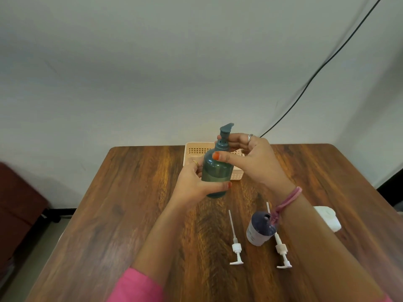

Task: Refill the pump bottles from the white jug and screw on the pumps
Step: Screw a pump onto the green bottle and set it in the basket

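A teal pump bottle (216,171) is held upright above the table, its matching teal pump (224,132) seated on the neck. My left hand (192,184) wraps the bottle's lower body. My right hand (250,155) grips the pump collar, thumb on the bottle's shoulder. A dark blue bottle (260,228) with an open neck stands on the table under my right forearm. Two white pumps with long dip tubes lie flat, one (235,247) left of that bottle, the other (281,250) right of it. A white object (327,216), perhaps the jug, shows at the right, mostly hidden by my arm.
A beige perforated basket (196,149) sits at the far edge of the wooden table (130,203), behind the teal bottle. A black cable (327,59) runs down the wall at the right. A dark red seat (19,205) stands left of the table.
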Demonstrator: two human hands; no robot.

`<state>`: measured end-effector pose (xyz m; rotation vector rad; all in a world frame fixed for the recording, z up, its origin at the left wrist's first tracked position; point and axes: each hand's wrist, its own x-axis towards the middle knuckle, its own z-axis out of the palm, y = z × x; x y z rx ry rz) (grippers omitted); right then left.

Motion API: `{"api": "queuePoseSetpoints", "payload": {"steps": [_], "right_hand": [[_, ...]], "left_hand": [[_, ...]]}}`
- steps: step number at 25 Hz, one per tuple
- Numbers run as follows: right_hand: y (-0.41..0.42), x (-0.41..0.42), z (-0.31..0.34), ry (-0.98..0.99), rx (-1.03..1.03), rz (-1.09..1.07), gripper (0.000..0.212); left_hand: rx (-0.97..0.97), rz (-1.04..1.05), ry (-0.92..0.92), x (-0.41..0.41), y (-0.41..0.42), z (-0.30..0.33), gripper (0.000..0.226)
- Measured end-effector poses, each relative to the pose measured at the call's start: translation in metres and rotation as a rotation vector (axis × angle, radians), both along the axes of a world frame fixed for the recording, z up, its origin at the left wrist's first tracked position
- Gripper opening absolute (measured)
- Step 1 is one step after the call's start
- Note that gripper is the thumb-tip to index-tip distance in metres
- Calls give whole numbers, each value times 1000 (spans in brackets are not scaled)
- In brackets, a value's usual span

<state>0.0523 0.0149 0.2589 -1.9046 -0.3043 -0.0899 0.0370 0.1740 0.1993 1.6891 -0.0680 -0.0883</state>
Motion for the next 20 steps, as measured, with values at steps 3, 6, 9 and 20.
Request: {"api": "queuePoseSetpoints", "payload": {"steps": [3, 6, 9, 20], "right_hand": [[-15, 5, -5, 187, -93, 168, 89], [-9, 5, -20, 248, -63, 189, 84], [6, 9, -32, 156, -96, 67, 73], [40, 126, -80, 161, -234, -227, 73]], "left_hand": [[-42, -44, 21, 7, 13, -3, 77], [-88, -75, 14, 16, 18, -7, 92], [-130, -73, 14, 28, 18, -14, 91], [-69, 179, 221, 61, 41, -71, 69]]}}
